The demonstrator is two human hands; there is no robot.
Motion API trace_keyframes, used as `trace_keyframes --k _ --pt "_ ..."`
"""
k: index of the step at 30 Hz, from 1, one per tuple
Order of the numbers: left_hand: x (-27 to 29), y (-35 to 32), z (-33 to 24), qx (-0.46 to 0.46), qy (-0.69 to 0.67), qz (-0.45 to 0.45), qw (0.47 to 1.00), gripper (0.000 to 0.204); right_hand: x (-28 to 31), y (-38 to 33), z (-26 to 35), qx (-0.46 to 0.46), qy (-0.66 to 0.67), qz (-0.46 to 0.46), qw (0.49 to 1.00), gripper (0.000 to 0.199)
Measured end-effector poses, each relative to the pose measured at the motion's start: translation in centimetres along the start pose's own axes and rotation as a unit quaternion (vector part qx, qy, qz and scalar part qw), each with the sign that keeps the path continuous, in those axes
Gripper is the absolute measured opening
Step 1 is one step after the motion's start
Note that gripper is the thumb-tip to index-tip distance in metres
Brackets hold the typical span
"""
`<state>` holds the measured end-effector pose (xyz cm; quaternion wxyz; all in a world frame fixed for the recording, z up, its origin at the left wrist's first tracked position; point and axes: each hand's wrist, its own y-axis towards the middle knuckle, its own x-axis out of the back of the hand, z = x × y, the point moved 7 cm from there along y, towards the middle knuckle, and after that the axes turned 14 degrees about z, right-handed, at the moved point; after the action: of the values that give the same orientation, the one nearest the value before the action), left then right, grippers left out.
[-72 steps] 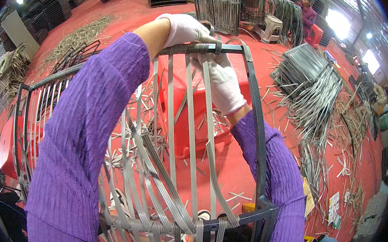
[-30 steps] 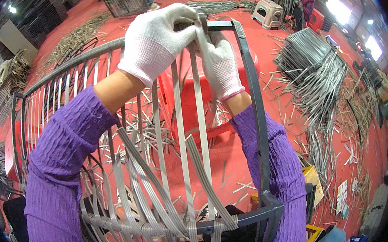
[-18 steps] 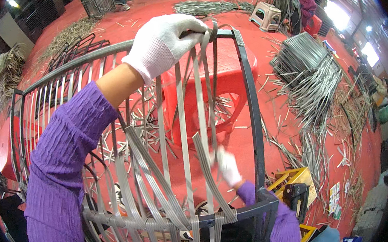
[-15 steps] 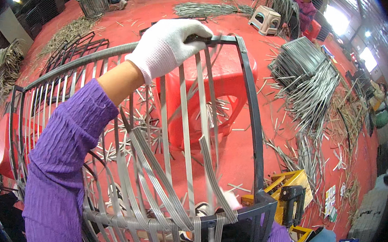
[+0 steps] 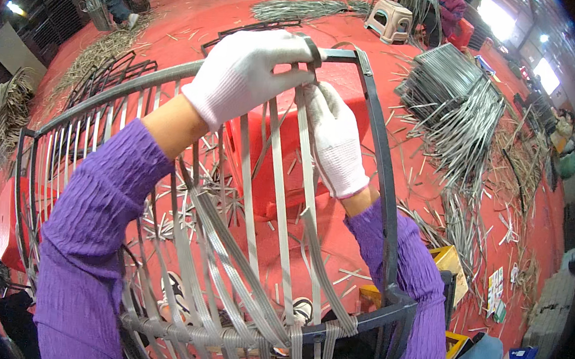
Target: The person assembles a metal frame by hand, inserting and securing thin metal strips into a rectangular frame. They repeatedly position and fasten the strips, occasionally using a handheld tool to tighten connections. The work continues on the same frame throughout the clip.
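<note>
A dark metal frame (image 5: 378,177) stands before me, with flat grey plastic strips running between its top and bottom bars. At the top bar, my left hand (image 5: 242,73), in a white knit glove, is closed on a grey strip (image 5: 306,137) where it bends around the bar. Just below, my right hand (image 5: 337,139), gloved too, pinches the same strip; its forearm passes behind the frame's right post. Several loose strips (image 5: 239,298) hang slanting near the bottom bar, where other strips are wrapped around it. The fingertips partly hide the strip's end.
Behind the frame stands a red plastic stool (image 5: 274,171). A pile of grey strips (image 5: 454,108) lies on the red floor at right, a beige step stool (image 5: 389,21) farther back. A yellow box (image 5: 449,265) sits beside my right arm. Two people are in the background.
My right hand has risen from the lower right, where it was hidden, to the strip under the top bar. My left hand stays at the bar, its fingers now around the bent strip.
</note>
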<state>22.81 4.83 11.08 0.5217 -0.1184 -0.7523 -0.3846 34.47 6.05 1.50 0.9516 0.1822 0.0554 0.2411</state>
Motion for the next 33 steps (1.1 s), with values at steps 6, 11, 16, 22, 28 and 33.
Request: trace_keyframes --k 6,11,16,22,28,33 --pt "0.4 1.3 -2.6 -0.164 0.245 -0.035 0.955 0.022 -0.6 -0.9 2.2 0.121 -0.126 -0.034 0.984 0.019" --pt "0.9 4.1 -1.3 -0.155 0.088 -0.007 0.984 0.018 -0.1 -1.0 3.3 0.094 -0.155 -0.032 0.983 0.021" --pt "1.9 4.2 0.0 -0.054 -0.113 0.004 0.992 0.019 0.3 -1.7 3.0 0.024 0.025 -0.015 0.999 0.023" --pt "1.5 1.1 -3.3 -0.17 0.212 -0.037 0.962 0.028 0.0 -1.6 3.8 0.005 0.026 -0.015 1.0 0.023" --pt "0.6 2.3 -1.0 -0.086 0.187 0.07 0.976 0.025 -0.7 -1.3 4.1 -0.011 0.125 0.096 0.987 0.031" --pt "1.5 4.0 2.3 -0.015 -0.069 0.027 0.997 0.022 0.2 -0.6 0.9 -0.02 0.236 0.031 0.971 0.041"
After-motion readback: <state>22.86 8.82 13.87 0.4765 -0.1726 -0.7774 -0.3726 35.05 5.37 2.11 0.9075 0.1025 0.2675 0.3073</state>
